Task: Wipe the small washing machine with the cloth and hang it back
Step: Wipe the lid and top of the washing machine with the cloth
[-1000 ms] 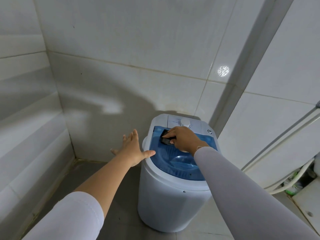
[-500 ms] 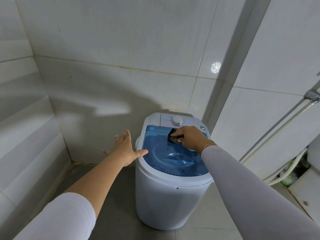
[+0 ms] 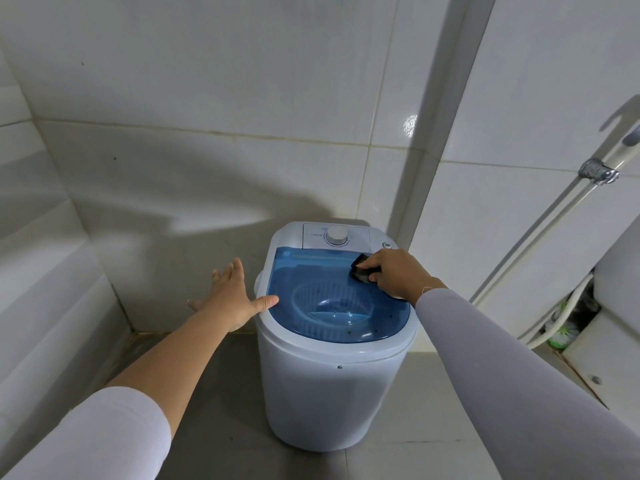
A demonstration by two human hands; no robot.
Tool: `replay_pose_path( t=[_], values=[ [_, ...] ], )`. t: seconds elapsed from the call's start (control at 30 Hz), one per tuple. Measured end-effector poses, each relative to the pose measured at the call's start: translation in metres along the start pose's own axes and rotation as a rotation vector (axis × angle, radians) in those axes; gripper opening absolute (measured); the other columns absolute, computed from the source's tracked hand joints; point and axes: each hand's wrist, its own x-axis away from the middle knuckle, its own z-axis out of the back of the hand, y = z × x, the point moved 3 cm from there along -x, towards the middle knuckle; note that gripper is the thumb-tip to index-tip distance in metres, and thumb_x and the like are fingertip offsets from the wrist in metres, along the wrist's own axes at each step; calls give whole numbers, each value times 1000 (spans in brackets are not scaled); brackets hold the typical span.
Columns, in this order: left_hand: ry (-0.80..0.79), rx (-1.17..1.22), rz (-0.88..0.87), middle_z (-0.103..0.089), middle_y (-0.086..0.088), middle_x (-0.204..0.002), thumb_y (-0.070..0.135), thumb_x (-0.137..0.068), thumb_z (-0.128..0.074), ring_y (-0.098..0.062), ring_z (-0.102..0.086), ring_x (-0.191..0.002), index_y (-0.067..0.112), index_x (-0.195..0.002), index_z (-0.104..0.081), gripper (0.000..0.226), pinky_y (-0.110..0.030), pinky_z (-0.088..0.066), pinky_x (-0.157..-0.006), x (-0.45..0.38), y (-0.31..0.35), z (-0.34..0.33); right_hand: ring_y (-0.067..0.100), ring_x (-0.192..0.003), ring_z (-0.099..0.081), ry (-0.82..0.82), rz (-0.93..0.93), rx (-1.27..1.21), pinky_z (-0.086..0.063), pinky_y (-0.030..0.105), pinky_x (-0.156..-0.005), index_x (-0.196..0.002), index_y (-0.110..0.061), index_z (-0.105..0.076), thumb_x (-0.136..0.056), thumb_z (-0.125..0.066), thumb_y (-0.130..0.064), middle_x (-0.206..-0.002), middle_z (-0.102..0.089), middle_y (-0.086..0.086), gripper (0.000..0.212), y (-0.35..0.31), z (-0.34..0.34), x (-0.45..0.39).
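Observation:
A small white washing machine (image 3: 332,393) with a clear blue lid (image 3: 311,275) and a white dial (image 3: 337,236) stands on the floor near the tiled corner. My right hand (image 3: 398,271) presses a small dark cloth (image 3: 362,270) onto the lid's far right corner. My left hand (image 3: 233,296) is spread with fingers apart at the machine's left side, its thumb touching the lid's left rim, and it holds nothing.
Tiled walls close in on the left and behind. A white pipe with a metal fitting (image 3: 597,173) runs diagonally on the right wall. A white hose (image 3: 557,327) and a white fixture (image 3: 616,341) sit low on the right. Grey floor (image 3: 214,410) lies in front.
My right hand slid the cloth from the lid's far middle to its far right corner. My left hand kept its place at the machine's left rim.

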Motion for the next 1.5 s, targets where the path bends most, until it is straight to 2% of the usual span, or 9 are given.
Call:
replay_pose_path(
  t=[0.27, 0.53, 0.7, 0.87, 0.93, 1.0, 1.07, 1.3, 1.5],
  values=[
    [10, -8, 8, 7, 0, -162, 66, -78, -56, -24, 8, -149, 19, -150, 15, 112, -68, -10, -111, 3, 2, 1, 26, -119, -53, 61, -72, -15, -39, 30, -101, -121, -29, -62, -90, -54, -11, -132, -60, 2, 37, 24, 2, 14],
    [100, -19, -27, 6, 0, -162, 62, -79, -58, -22, 7, -149, 20, -150, 15, 111, -66, -13, -112, 18, 11, 6, 21, -91, -53, 71, -187, -152, -41, 24, -83, -113, -29, -67, -89, -53, -9, -118, -67, 7, 35, 44, 11, 27],
    [27, 64, -40, 7, 1, -161, 66, -70, -65, -23, 8, -149, 23, -150, 17, 122, -66, -11, -113, 16, 10, 5, 25, -114, -55, 100, -23, -84, -35, 22, -94, -117, -25, -65, -89, -55, -10, -124, -64, 5, 33, -2, 39, 10],
    [-85, 125, -88, 10, 0, -161, 63, -65, -72, -22, 14, -148, 22, -149, 20, 131, -67, -8, -112, 25, 19, -4, 22, -117, -54, 107, 154, -109, -36, 24, -100, -117, -26, -65, -88, -56, -10, -127, -62, 1, 34, -59, 42, -7],
    [-79, 157, -24, 10, -1, -161, 63, -67, -71, -21, 14, -148, 21, -149, 20, 129, -66, -7, -113, 30, -2, -4, 22, -117, -54, 18, 265, -80, -37, 23, -99, -118, -23, -65, -88, -55, -7, -127, -62, 2, 35, -106, 22, -15],
    [-90, 195, 19, 10, -1, -161, 64, -68, -70, -21, 14, -148, 22, -149, 19, 128, -66, -5, -113, 33, -18, -5, 25, -119, -52, -49, 321, -32, -39, 32, -103, -120, -23, -64, -88, -56, -9, -128, -60, 5, 35, -143, 1, -20],
    [-96, 181, -9, 10, 0, -161, 65, -69, -68, -20, 15, -148, 22, -149, 20, 126, -66, -4, -112, 33, -13, -9, 27, -121, -50, -73, 324, 35, -39, 38, -104, -122, -23, -61, -88, -56, -11, -131, -57, 7, 37, -148, -9, -22],
    [-109, 180, -57, 12, 5, -161, 67, -71, -64, -18, 16, -147, 23, -149, 21, 123, -67, -4, -111, 32, 4, -8, 27, -124, -45, -152, 310, 135, -35, 36, -104, -128, -26, -55, -87, -60, -27, -135, -53, 6, 41, -130, -27, -20],
    [-105, 190, -55, 13, 4, -161, 68, -71, -63, -20, 15, -147, 22, -149, 20, 123, -68, -5, -111, 34, 2, -11, 26, -121, -48, -83, 305, 134, -40, 37, -102, -125, -27, -58, -87, -60, -17, -132, -56, 3, 40, -119, -33, -15]
  ],
)
